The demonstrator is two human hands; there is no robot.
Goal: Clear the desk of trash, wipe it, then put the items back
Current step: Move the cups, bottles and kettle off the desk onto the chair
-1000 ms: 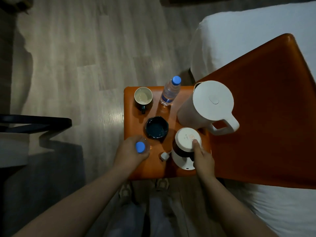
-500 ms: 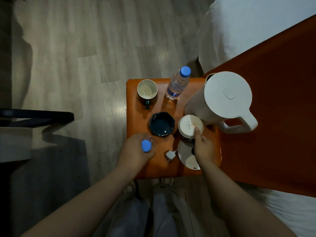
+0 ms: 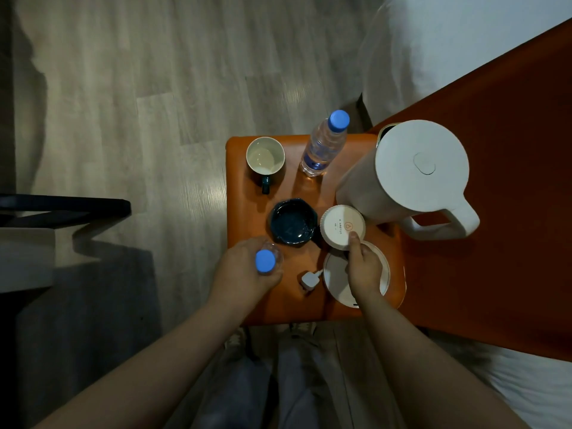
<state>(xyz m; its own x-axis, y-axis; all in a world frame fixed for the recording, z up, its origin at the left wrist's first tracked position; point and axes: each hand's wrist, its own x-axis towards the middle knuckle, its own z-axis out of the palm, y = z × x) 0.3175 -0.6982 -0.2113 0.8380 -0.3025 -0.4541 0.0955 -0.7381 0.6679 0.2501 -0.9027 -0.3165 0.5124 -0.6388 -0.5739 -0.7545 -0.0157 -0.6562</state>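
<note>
Left grip (image 3: 244, 274) is curling tight round a blue-capped bottle (image 3: 264, 262) at the near-left edge of the surface (image 3: 241, 187). Right grip (image 3: 365, 270) is holding the lidded cup (image 3: 340, 224), forefinger on its lid, beside the white kettle (image 3: 402, 181).

Orange desk (image 3: 238, 193). My 2 clear bottles, held bottle (image 3: 265, 263) and far bottle (image 3: 322, 147), have blue caps. Cream kettle (image 3: 402, 174), dark teal dish (image 3: 292, 221), lidded cup (image 3: 340, 226) white-topped with an orange mark.
</note>
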